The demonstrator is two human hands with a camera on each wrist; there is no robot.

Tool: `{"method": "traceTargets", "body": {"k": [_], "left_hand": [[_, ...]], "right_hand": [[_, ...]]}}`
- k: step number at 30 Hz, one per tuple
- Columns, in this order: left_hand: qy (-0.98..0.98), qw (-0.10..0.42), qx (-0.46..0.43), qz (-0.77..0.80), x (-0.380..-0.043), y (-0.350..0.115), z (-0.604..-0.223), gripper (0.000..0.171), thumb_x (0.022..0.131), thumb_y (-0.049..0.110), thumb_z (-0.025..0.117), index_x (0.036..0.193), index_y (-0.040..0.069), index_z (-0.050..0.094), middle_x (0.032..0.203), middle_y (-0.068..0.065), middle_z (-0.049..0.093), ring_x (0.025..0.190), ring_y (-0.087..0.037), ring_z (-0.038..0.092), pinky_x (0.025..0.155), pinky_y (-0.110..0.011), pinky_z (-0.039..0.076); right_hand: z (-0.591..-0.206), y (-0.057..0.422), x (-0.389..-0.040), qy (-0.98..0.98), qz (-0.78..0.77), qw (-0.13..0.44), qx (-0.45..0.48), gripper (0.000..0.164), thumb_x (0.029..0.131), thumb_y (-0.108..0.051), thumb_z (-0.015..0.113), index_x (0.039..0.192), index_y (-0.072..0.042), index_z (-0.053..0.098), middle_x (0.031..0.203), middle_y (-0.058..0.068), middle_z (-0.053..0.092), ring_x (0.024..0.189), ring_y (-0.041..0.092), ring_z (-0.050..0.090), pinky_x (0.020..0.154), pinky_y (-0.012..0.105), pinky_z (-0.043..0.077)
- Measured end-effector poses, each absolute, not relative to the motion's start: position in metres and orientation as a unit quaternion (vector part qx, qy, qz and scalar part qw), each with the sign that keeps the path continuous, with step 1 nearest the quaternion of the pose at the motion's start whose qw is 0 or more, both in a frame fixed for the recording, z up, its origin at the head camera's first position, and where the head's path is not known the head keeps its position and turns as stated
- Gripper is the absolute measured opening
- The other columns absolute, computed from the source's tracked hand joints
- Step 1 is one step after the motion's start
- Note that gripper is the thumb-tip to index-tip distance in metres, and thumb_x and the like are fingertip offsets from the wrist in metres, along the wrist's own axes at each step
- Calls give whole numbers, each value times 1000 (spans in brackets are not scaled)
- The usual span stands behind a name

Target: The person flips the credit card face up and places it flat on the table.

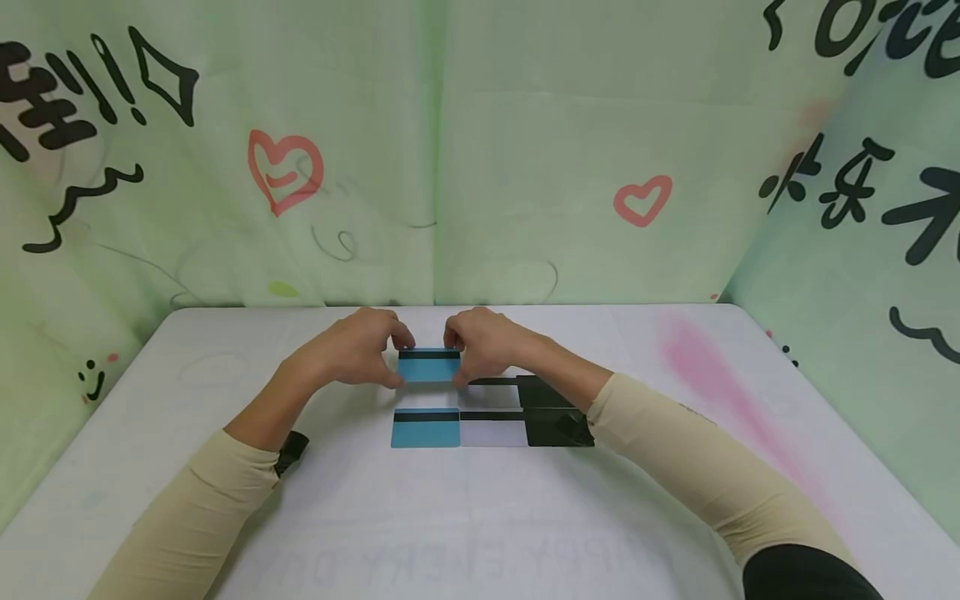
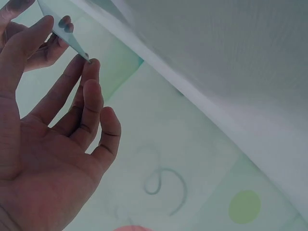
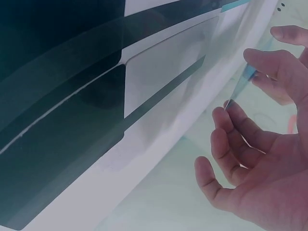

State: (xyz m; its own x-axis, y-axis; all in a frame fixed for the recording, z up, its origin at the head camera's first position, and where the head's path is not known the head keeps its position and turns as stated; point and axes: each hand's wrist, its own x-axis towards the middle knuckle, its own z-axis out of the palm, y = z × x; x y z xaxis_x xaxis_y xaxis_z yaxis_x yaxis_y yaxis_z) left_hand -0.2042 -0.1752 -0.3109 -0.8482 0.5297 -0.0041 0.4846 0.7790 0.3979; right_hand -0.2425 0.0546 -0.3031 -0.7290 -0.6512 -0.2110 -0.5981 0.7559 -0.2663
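Note:
A blue card [image 1: 428, 367] with a dark stripe along its top is held between both hands in the head view. My left hand [image 1: 360, 347] pinches its left edge between thumb and fingers. At the opposite edge, my right hand [image 1: 487, 342] does the same. Seen nearly edge-on in the right wrist view, the held card [image 3: 246, 76] stands off the table. Below it lies another striped blue card [image 1: 425, 432], followed rightward by a white card [image 1: 492, 433] and a black card [image 1: 551, 433]. Behind these are a second white card [image 1: 491, 397] and black card [image 1: 536, 390], partly under the right arm.
The white table [image 1: 315, 517] carries a pink smear [image 1: 720, 383] on its right side. A green curtain [image 1: 525, 167] with drawn hearts and black lettering hangs behind and beside the table. A dark band [image 1: 292, 452] sits at the left wrist.

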Motion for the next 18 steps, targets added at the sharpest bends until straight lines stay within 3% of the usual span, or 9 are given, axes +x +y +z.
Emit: {"method": "traceTargets", "body": {"k": [18], "left_hand": [[928, 33, 294, 226, -208, -176, -316, 39, 76, 18, 87, 113, 9, 79, 108, -3, 73, 89, -22, 65, 81, -35, 55]], "right_hand": [[-302, 50, -240, 925, -89, 118, -350, 49, 79, -31, 88, 118, -8, 70, 109, 4, 68, 102, 20, 59, 89, 35, 53]]}}
